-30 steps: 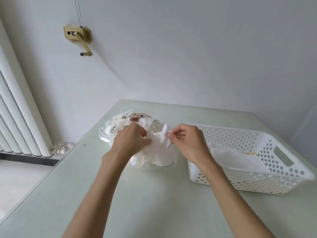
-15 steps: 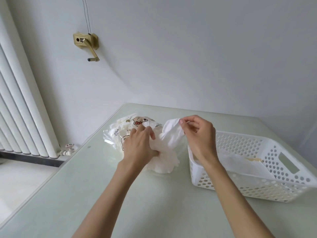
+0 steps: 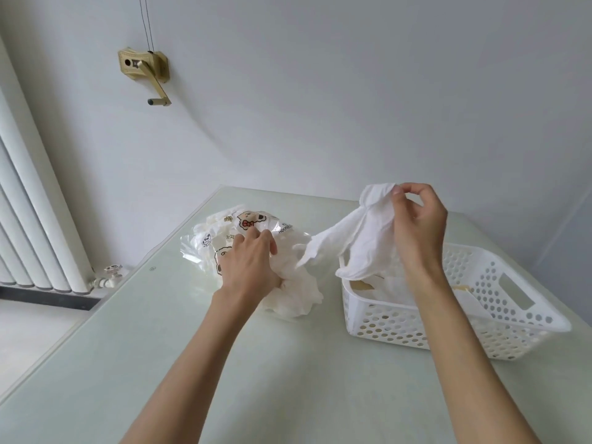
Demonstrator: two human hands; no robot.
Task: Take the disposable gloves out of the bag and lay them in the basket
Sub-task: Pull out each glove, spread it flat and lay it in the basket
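A clear plastic bag (image 3: pixel 224 238) printed with cartoon figures lies on the pale green table, stuffed with white disposable gloves that spill out at its near end (image 3: pixel 298 290). My left hand (image 3: pixel 253 264) presses down on the bag and grips its opening. My right hand (image 3: pixel 419 219) pinches the cuff of one thin white glove (image 3: pixel 362 241), which hangs free of the bag, over the left end of the white perforated basket (image 3: pixel 480 328). Inside the basket lie more white gloves (image 3: pixel 394 290), partly hidden by my right wrist.
A white column radiator (image 3: pixel 28 219) with a valve stands at the left, beyond the table's left edge. A brass crank (image 3: pixel 150 72) is fixed to the wall above. The basket sits near the table's right side, with bare tabletop (image 3: pixel 304 379) in front.
My right hand has pulled one glove out of the bag, lifting it up and to the right until it hangs over the basket. My left hand has stayed pressed on the bag.
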